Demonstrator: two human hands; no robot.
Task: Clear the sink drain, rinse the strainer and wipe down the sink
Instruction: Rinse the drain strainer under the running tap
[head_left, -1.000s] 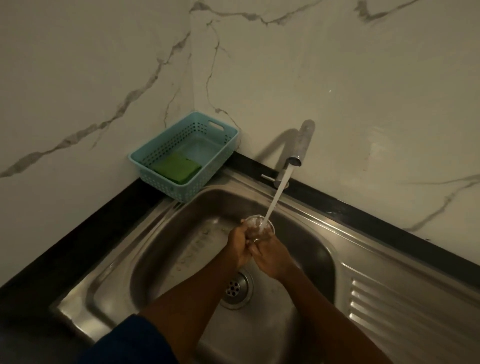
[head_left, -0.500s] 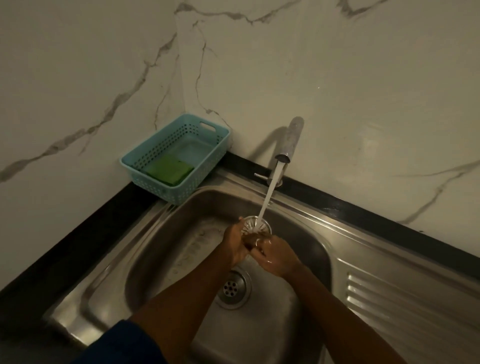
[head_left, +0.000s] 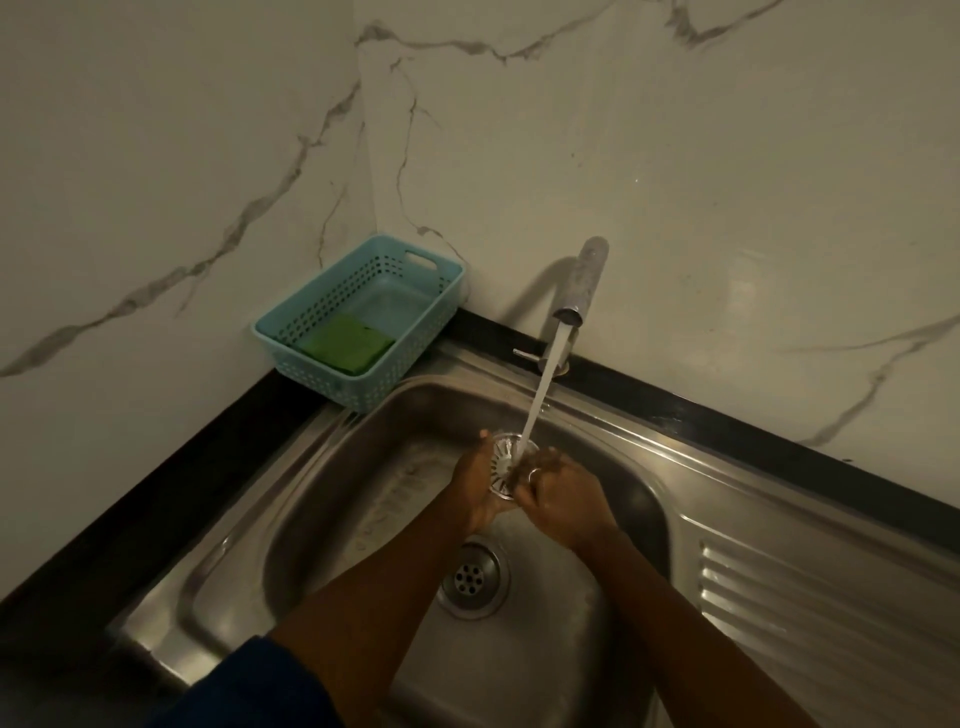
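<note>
Round perforated metal strainer (head_left: 503, 467): left hand (head_left: 475, 486) grips rim, right hand (head_left: 563, 499) fingers curl onto it; best rotated slowly under faucet stream (head_left: 543, 389).

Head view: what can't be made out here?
- strainer, held in the left hand: the right side is hidden by the right hand and the water stream. Any leftover dirt is too small and dim to see.
- right hand's grip: blurred by the water, so pinching or only rubbing is unclear.
- sink: the near rim is cut off by the bottom edge and covered by the forearms.
- tap lever: too small and dim to read its position.
</note>
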